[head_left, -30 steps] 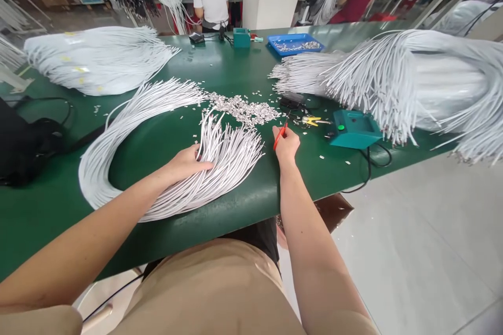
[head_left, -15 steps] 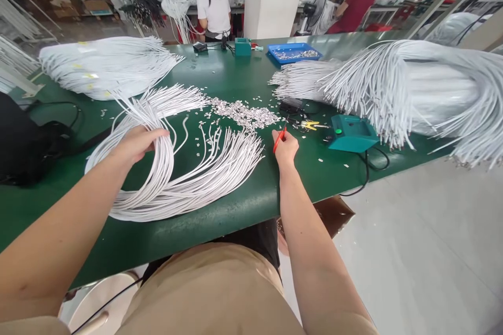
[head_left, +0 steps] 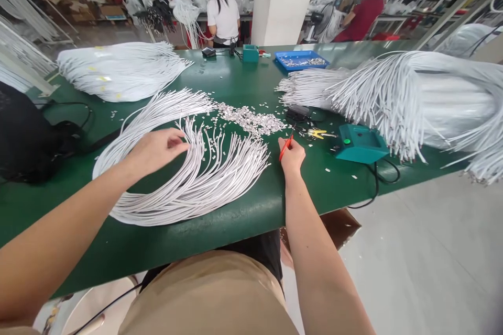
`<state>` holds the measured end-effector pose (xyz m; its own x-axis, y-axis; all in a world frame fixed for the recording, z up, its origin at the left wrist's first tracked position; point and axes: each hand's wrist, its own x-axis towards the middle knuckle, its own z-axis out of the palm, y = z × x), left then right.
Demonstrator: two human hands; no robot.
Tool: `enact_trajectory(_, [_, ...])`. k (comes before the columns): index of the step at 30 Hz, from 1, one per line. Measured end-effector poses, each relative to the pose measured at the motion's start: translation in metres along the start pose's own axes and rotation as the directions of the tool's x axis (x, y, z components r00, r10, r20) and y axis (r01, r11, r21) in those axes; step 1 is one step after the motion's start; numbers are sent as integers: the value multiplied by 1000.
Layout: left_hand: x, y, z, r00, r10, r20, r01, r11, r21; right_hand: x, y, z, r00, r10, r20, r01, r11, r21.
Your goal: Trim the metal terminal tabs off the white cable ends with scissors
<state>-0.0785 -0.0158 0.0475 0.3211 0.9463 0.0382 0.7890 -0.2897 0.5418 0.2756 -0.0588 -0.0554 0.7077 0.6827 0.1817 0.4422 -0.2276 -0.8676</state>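
My left hand (head_left: 159, 149) is above the curved bundle of white cables (head_left: 173, 201), its fingers loosely bent and apart, beside the upturned cable ends. I see nothing held in it. The cables loop from the far left round to loose ends near the middle of the green table (head_left: 251, 220). My right hand (head_left: 293, 158) is closed round red-handled scissors (head_left: 286, 147), with the dark tip pointing away from me; the blades are too small to make out clearly. A scatter of small whitish pieces (head_left: 251, 119) lies just beyond the cable ends.
A teal box (head_left: 359, 142) with a green button stands right of my right hand, near a yellow clip (head_left: 317, 134). Large white cable bundles (head_left: 121, 70) lie at the back left and right (head_left: 393, 89). A blue tray (head_left: 301, 61) stands farther back. Co-workers are beyond the table.
My left hand has let go of the gathered cables, which have dropped rightward onto the rest. My right hand still holds the scissors. The whole view has shifted slightly.
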Motion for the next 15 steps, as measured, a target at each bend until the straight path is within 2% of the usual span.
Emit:
enact_trajectory(2, [-19,22,13,983,62,171,-67,997,27,0,1,0,1000,-3,-3,3,1000,-6])
enact_trajectory(3, [-28,31,21,954,100,283,-119,992,51,0,1,1,1000,-4,-6,4,1000,-10])
enact_trajectory(5, [-40,43,36,900,178,398,-258,953,157,1,2,1,1000,-5,-11,5,1000,-17])
enact_trajectory(7, [-46,45,46,867,223,447,-363,895,258,1,2,1,1000,-8,-13,8,1000,-23])
enact_trajectory(10, [-43,40,47,840,225,494,-421,845,330,1,2,1,1000,-14,-13,13,999,-30])
enact_trajectory(13, [-36,36,36,822,175,542,-391,866,313,1,1,2,1000,-18,-11,17,999,-37])
enact_trajectory(15, [-32,36,28,832,119,542,-308,911,273,1,1,2,1000,-16,-10,16,999,-41])
